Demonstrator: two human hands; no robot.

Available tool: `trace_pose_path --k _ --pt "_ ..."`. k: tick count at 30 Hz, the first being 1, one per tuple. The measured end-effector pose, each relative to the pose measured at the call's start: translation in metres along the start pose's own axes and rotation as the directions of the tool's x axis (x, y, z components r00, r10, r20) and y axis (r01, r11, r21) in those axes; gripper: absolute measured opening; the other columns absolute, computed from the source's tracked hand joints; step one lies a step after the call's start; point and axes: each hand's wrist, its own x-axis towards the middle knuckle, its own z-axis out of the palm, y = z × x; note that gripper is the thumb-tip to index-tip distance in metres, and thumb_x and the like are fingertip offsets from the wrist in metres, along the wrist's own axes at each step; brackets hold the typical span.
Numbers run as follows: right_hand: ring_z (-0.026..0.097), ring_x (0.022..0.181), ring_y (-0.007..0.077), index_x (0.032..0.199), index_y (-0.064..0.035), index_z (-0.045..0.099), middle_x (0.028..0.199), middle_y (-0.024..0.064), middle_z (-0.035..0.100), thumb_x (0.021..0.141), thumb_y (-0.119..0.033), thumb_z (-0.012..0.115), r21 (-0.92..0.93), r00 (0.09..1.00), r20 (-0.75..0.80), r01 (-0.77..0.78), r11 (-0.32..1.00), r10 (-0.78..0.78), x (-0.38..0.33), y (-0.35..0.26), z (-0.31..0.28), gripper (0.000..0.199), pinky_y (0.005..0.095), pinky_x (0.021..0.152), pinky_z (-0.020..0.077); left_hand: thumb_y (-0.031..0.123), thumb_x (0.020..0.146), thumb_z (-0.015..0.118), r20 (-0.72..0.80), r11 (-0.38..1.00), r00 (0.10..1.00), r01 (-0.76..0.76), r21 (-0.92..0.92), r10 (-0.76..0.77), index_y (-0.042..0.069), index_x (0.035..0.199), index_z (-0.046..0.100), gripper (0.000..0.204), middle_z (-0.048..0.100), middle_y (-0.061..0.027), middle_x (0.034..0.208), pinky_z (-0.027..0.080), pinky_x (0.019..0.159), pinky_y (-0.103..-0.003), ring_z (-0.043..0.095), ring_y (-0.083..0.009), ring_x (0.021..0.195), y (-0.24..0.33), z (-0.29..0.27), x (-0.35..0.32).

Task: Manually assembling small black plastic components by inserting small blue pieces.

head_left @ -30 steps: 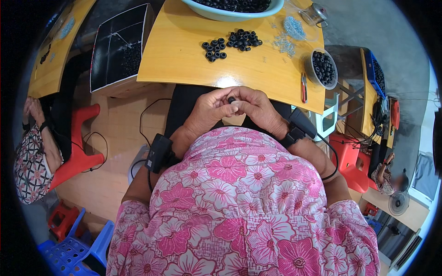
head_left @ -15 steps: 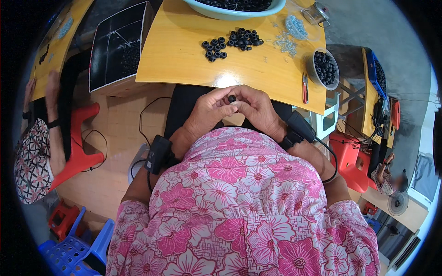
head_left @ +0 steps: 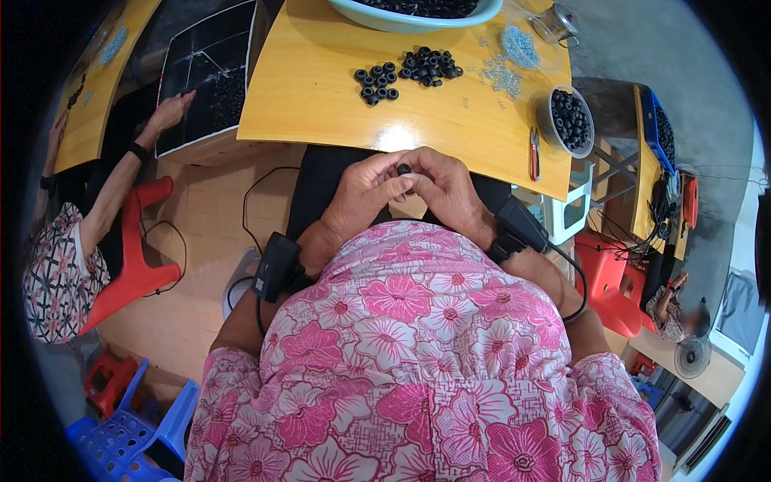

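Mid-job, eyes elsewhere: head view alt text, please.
Left hand and right hand together hold one small black piece near a yellow table's edge. On the table: two clusters of black ring-shaped pieces, small clear pieces, red-handled tool, plastic tub, pale-blue basin.

your head cam is the left one of the pair, a wide fisheye looking steeply down your flowery top (head_left: 401,337) from up close, left hand (head_left: 360,193) and right hand (head_left: 455,191) pretty near, just above mid-frame, counter (head_left: 321,116) beyond them cut by the upper edge, straight lines bending rimward, all upright and unmirrored
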Motion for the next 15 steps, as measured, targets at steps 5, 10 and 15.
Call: trace_pose_path --k 5,10,15 --pt "0.054 0.078 0.0083 0.104 0.0058 0.056 0.087 0.0052 0.060 0.088 -0.001 0.053 0.047 1.000 -0.006 0.025 0.999 -0.025 -0.0023 0.0075 -0.0006 0.018 0.0231 0.070 0.0455 0.015 0.089 0.060 0.011 0.999 1.000 0.002 -0.034 -0.002 -0.004 0.126 0.049 0.044 0.058 -0.0057 0.099 0.048 0.071 -0.023 0.054 -0.0090 0.082 -0.0067 -0.0015 0.0002" --pt "0.057 0.079 0.0090 0.103 0.0037 0.057 0.086 0.0038 0.060 0.088 0.000 0.053 0.117 0.999 0.028 0.019 0.993 -0.022 -0.0026 0.0029 -0.0007 0.016 0.0242 0.071 0.0487 0.014 0.088 0.060 0.009 0.999 0.999 0.035 -0.006 -0.035 -0.004 0.126 0.050 0.043 0.059 -0.0060 0.100 0.048 0.071 -0.023 0.055 -0.0092 0.082 -0.0034 -0.0024 -0.0007" --pt "0.059 0.077 0.0092 0.098 0.0048 0.057 0.085 0.0041 0.062 0.089 -0.001 0.053 0.090 1.000 0.023 0.018 0.996 -0.020 0.0012 0.0071 0.0000 0.012 0.0244 0.071 0.0492 0.013 0.088 0.061 -0.020 1.000 0.999 0.024 -0.008 -0.025 -0.003 0.126 0.050 0.043 0.060 -0.0049 0.097 0.047 0.071 -0.022 0.055 -0.0093 0.082 -0.0007 -0.0005 0.0003"
